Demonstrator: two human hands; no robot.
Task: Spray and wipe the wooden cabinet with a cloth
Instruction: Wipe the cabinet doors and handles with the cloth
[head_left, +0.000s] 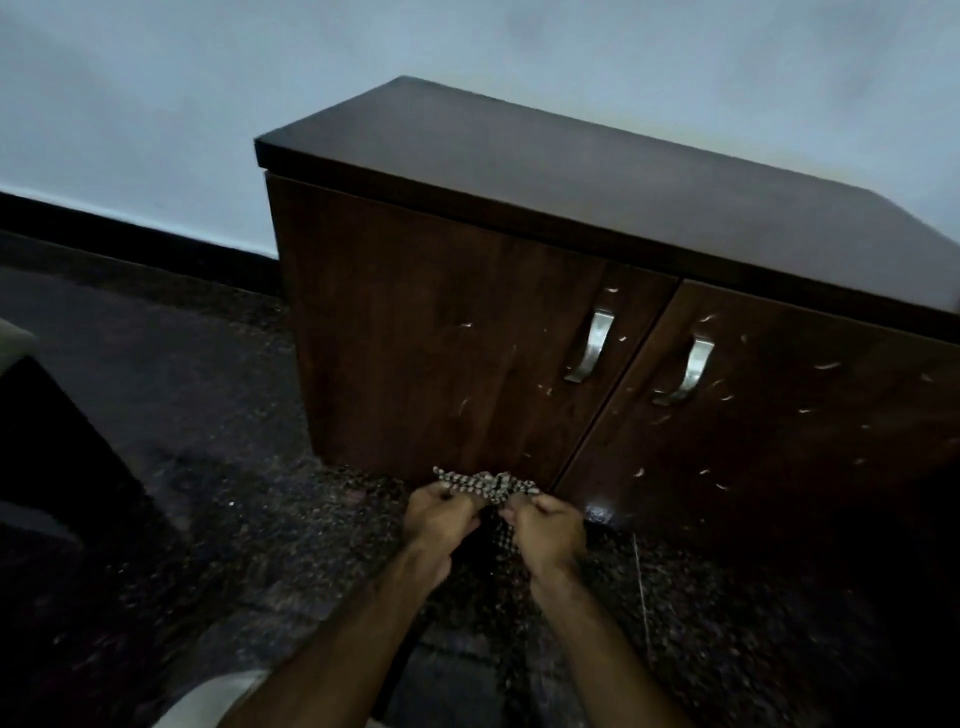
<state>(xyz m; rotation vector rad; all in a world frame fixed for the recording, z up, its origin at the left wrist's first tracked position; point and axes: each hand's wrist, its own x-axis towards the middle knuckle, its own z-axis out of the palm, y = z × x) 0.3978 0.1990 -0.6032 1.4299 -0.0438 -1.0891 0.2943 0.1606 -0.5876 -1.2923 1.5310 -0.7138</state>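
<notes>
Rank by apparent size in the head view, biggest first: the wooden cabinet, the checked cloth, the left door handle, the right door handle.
1. wooden cabinet
2. checked cloth, held bunched by the left hand and right hand, partly hidden
3. left door handle and right door handle: alike, unranked

1. Cabinet (467, 322): dark brown wood; its top has a smooth, faint sheen, and the doors are flecked with pale marks.
2. Handles (592, 345): brushed silver metal, slightly shiny.
3. Cloth (485, 486): woven fabric in a small black-and-white check, crumpled.
4. Floor (218, 415): dark speckled stone, rough-looking, with dull glossy patches.
5. Wall (208, 104): pale, matt, smooth.
</notes>
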